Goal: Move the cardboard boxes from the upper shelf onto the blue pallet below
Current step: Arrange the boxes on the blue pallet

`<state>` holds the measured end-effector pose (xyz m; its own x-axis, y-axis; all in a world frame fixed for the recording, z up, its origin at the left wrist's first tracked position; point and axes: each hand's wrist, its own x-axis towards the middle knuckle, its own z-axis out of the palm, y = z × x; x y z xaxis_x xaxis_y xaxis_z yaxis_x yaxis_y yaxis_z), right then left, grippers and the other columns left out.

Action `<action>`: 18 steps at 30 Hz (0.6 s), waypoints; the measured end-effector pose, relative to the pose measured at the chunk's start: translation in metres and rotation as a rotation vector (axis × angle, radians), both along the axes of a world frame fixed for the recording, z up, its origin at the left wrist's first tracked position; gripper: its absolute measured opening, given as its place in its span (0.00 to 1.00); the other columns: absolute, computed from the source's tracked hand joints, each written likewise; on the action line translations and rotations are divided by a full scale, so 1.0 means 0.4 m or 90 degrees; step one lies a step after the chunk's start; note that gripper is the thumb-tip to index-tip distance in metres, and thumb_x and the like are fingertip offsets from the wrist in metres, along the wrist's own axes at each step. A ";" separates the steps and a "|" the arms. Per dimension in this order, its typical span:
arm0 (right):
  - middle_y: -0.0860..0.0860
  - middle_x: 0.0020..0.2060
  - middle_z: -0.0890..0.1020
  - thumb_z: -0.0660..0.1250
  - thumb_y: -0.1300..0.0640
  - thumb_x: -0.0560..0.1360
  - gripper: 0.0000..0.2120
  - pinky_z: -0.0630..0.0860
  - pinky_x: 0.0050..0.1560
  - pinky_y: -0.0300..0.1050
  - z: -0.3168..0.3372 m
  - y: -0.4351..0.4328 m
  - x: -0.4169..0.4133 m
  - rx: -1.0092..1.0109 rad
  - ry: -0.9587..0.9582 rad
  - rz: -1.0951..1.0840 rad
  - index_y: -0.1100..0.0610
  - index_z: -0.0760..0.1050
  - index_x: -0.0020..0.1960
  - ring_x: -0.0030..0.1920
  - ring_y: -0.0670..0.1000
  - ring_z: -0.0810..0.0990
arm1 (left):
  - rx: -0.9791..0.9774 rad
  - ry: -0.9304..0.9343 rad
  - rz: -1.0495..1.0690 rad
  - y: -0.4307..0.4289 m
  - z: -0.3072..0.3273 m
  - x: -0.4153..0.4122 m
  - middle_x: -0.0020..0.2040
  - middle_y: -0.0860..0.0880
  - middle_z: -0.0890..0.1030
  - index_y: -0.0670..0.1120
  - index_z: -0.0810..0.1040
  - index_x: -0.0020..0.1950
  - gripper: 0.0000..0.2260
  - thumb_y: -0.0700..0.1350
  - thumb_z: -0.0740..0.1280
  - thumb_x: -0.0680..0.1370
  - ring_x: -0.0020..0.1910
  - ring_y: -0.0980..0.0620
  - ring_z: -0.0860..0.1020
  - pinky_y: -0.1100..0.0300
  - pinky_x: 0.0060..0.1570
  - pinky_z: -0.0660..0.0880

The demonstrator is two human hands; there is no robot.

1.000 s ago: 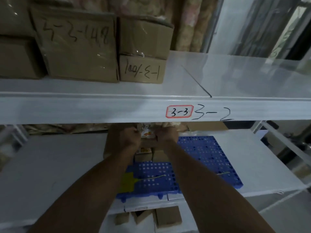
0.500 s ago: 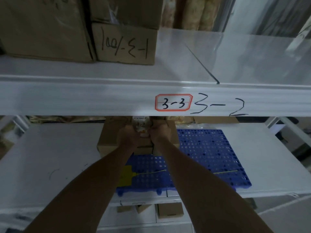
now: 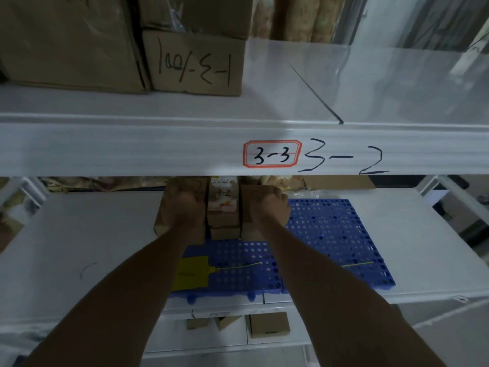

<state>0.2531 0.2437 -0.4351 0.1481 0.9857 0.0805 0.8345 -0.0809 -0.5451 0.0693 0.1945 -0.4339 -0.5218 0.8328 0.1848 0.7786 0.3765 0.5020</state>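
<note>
Resting atop three cardboard boxes (image 3: 223, 207) on one blue pallet (image 3: 330, 234) — left hand (image 3: 185, 206), right hand (image 3: 267, 206); fingers (image 3: 274, 194) curled, grip unclear.

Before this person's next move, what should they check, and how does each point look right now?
1. Hands off boxes: not ok; left hand rests on left box, right hand on right box.
2. Grip: cannot tell; fingers hidden.
3. Labelled box on blue pallet: ok.
4. Free pallet space, right side: ok.
5. Upper shelf emptied: not ok; handwritten box sits there.
</note>
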 end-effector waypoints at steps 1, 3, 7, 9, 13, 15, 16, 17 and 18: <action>0.54 0.72 0.69 0.59 0.49 0.79 0.25 0.62 0.72 0.58 -0.005 0.006 0.017 -0.024 -0.002 -0.024 0.57 0.68 0.74 0.72 0.60 0.65 | -0.048 0.035 0.035 -0.010 -0.001 -0.024 0.70 0.36 0.70 0.39 0.76 0.65 0.20 0.49 0.59 0.80 0.68 0.36 0.68 0.46 0.67 0.66; 0.56 0.74 0.66 0.59 0.48 0.79 0.27 0.61 0.74 0.59 -0.014 0.015 0.045 -0.121 0.020 -0.045 0.57 0.64 0.76 0.74 0.61 0.63 | -0.150 0.034 0.108 -0.027 -0.008 -0.069 0.72 0.36 0.66 0.43 0.71 0.71 0.21 0.50 0.56 0.81 0.71 0.36 0.64 0.44 0.72 0.58; 0.60 0.70 0.71 0.59 0.51 0.80 0.25 0.73 0.65 0.60 -0.020 0.020 0.061 -0.224 0.093 -0.045 0.59 0.62 0.75 0.68 0.63 0.72 | -0.217 -0.104 0.155 -0.034 -0.025 -0.102 0.69 0.37 0.67 0.45 0.66 0.72 0.21 0.51 0.59 0.80 0.66 0.34 0.67 0.40 0.67 0.64; 0.61 0.69 0.72 0.59 0.54 0.81 0.25 0.74 0.63 0.59 -0.020 0.016 0.054 -0.226 0.112 -0.039 0.60 0.60 0.76 0.67 0.64 0.73 | -0.188 -0.155 0.117 -0.030 -0.026 -0.094 0.69 0.35 0.67 0.44 0.64 0.73 0.22 0.47 0.61 0.80 0.65 0.33 0.69 0.39 0.63 0.69; 0.61 0.68 0.73 0.58 0.55 0.81 0.23 0.75 0.62 0.60 -0.014 0.014 0.046 -0.222 0.113 -0.040 0.59 0.61 0.74 0.66 0.64 0.74 | -0.159 -0.192 0.110 -0.022 -0.017 -0.073 0.70 0.36 0.65 0.44 0.62 0.75 0.23 0.45 0.60 0.80 0.65 0.32 0.69 0.39 0.63 0.70; 0.61 0.68 0.73 0.57 0.55 0.82 0.23 0.75 0.61 0.59 -0.014 0.014 0.051 -0.223 0.104 -0.037 0.60 0.61 0.75 0.66 0.64 0.74 | -0.152 -0.196 0.107 -0.022 -0.016 -0.069 0.70 0.36 0.66 0.44 0.62 0.75 0.23 0.46 0.58 0.81 0.65 0.32 0.70 0.39 0.63 0.70; 0.61 0.69 0.73 0.56 0.55 0.82 0.23 0.75 0.60 0.58 -0.016 0.015 0.054 -0.222 0.100 -0.032 0.60 0.60 0.76 0.66 0.63 0.74 | -0.151 -0.195 0.104 -0.024 -0.018 -0.070 0.70 0.36 0.66 0.44 0.62 0.75 0.23 0.47 0.58 0.81 0.65 0.32 0.70 0.39 0.63 0.70; 0.62 0.69 0.73 0.56 0.55 0.83 0.23 0.74 0.59 0.57 -0.017 0.017 0.059 -0.222 0.097 -0.026 0.61 0.59 0.76 0.66 0.63 0.74 | -0.149 -0.193 0.102 -0.025 -0.021 -0.071 0.69 0.35 0.66 0.44 0.62 0.75 0.23 0.47 0.59 0.81 0.64 0.32 0.70 0.39 0.63 0.71; 0.62 0.69 0.72 0.55 0.55 0.83 0.24 0.74 0.58 0.57 -0.019 0.019 0.062 -0.222 0.094 -0.021 0.61 0.59 0.76 0.66 0.63 0.74 | -0.146 -0.194 0.101 -0.026 -0.023 -0.072 0.69 0.35 0.66 0.44 0.62 0.75 0.23 0.47 0.59 0.81 0.64 0.32 0.70 0.39 0.62 0.71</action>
<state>0.2778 0.2513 -0.4425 0.1646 0.9446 -0.2841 0.7429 -0.3082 -0.5943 0.0404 0.1840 -0.4433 -0.6487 0.7397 -0.1789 0.5309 0.6083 0.5900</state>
